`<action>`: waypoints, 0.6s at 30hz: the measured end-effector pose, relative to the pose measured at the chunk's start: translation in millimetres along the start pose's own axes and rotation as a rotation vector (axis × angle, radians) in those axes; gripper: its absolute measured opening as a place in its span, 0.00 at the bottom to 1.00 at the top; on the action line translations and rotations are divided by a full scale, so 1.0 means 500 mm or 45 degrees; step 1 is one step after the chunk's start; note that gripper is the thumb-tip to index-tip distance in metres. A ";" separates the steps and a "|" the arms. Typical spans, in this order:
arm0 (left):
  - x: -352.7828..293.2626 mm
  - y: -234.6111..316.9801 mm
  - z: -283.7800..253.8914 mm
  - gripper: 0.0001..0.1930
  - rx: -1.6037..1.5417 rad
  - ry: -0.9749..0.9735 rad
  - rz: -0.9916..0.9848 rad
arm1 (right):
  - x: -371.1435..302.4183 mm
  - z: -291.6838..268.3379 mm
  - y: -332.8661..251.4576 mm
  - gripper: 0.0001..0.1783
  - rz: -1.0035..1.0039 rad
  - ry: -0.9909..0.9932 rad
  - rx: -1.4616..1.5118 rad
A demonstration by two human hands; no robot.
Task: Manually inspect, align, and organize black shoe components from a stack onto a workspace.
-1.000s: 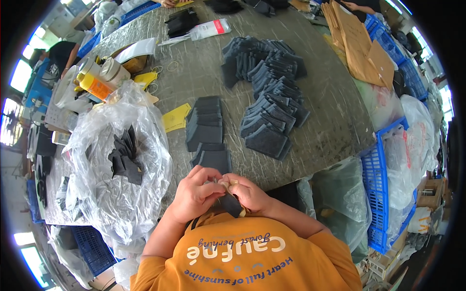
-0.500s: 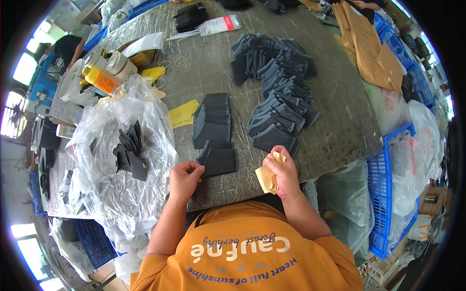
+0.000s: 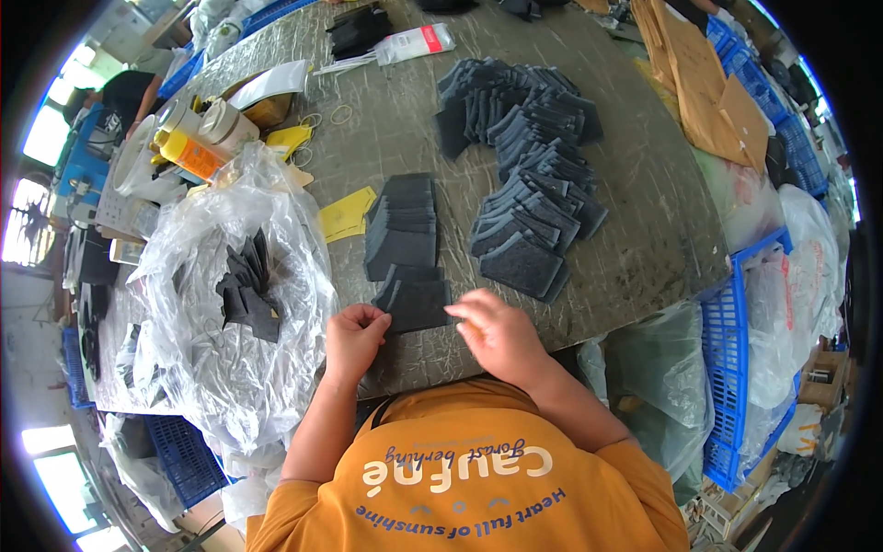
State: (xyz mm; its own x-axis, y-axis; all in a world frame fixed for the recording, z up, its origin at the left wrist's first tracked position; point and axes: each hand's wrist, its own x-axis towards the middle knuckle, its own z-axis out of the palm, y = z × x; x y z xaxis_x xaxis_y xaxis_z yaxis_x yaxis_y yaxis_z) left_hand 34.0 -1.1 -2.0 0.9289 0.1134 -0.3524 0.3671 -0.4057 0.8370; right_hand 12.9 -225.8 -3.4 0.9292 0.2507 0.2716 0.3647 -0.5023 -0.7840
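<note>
A dark grey fabric piece (image 3: 418, 305) lies flat near the table's front edge, one of a few overlapping pieces. My left hand (image 3: 356, 340) pinches its lower left corner between thumb and finger. My right hand (image 3: 497, 336) has its fingertips at the piece's right edge, with the other fingers curled under and slightly blurred. What lies inside that palm is hidden. Just beyond is a staggered row of similar grey pieces (image 3: 401, 225). To the right, a longer fanned pile of the same pieces (image 3: 529, 207) curves away toward the far side.
A clear plastic bag (image 3: 189, 340) with dark scraps (image 3: 248, 290) fills the left side. Yellow card (image 3: 347, 214) lies beside the row. Behind are an orange-yellow bottle (image 3: 189, 155) and tubs (image 3: 227, 126). Brown paper (image 3: 704, 83) and a blue crate (image 3: 724, 368) stand right.
My right hand has moved left to the fabric piece's right edge and turned over. The folded yellow paper it held is out of sight. My left hand stays at the corner.
</note>
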 end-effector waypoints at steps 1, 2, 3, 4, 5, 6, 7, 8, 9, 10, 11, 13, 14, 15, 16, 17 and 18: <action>-0.001 0.003 0.001 0.06 0.000 -0.002 0.000 | 0.000 0.005 -0.006 0.12 0.002 0.001 -0.001; -0.001 0.007 0.002 0.06 0.007 -0.001 -0.003 | 0.000 0.008 -0.011 0.13 -0.014 -0.157 -0.173; -0.002 0.009 0.001 0.06 0.015 0.007 -0.008 | 0.000 0.010 -0.015 0.14 -0.035 -0.316 -0.342; 0.000 0.003 -0.001 0.06 0.015 0.012 -0.009 | -0.005 0.020 -0.005 0.16 -0.015 -0.382 -0.440; 0.005 -0.006 -0.002 0.06 0.123 0.013 0.058 | -0.004 0.021 -0.006 0.16 -0.019 -0.383 -0.437; 0.007 -0.011 -0.004 0.06 0.230 0.013 0.122 | -0.004 0.022 -0.007 0.15 -0.023 -0.360 -0.471; 0.007 -0.011 -0.003 0.06 0.230 0.017 0.119 | -0.004 0.024 -0.008 0.15 -0.027 -0.337 -0.504; 0.006 -0.007 0.001 0.05 0.372 0.037 0.177 | -0.003 0.026 -0.008 0.15 -0.030 -0.340 -0.502; 0.007 -0.004 0.002 0.04 0.513 0.057 0.239 | -0.002 0.028 -0.006 0.15 -0.025 -0.340 -0.501; 0.010 -0.005 0.001 0.04 0.511 0.062 0.239 | 0.000 0.029 -0.003 0.14 -0.020 -0.339 -0.500; 0.014 -0.008 0.000 0.04 0.574 0.035 0.277 | 0.002 0.032 0.002 0.14 -0.025 -0.339 -0.501; 0.012 -0.006 -0.001 0.04 0.633 0.012 0.319 | 0.007 0.033 0.013 0.13 -0.005 -0.255 -0.291; 0.004 -0.002 -0.001 0.03 0.589 0.040 0.487 | 0.010 0.033 0.010 0.13 -0.009 -0.253 -0.295; -0.002 0.000 0.000 0.02 0.542 0.067 0.655 | 0.016 0.034 0.005 0.12 0.057 -0.018 -0.221; -0.008 0.002 0.002 0.02 0.539 0.069 0.661 | 0.021 0.033 0.001 0.12 0.123 0.217 -0.146; -0.013 0.003 0.006 0.02 0.338 -0.045 0.603 | 0.027 0.022 0.002 0.12 0.120 0.220 -0.151; -0.021 0.002 0.007 0.03 0.139 -0.153 0.536 | 0.032 0.008 0.002 0.13 0.229 0.116 -0.032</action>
State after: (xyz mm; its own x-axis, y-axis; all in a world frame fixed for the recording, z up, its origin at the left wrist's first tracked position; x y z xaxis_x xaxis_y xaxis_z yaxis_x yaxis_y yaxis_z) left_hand 24.6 -6.0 1.1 0.9817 -0.1855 -0.0423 -0.0547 -0.4882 0.8710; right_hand 28.1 -218.9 -2.1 0.9807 0.0793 0.1786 0.1923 -0.5532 -0.8106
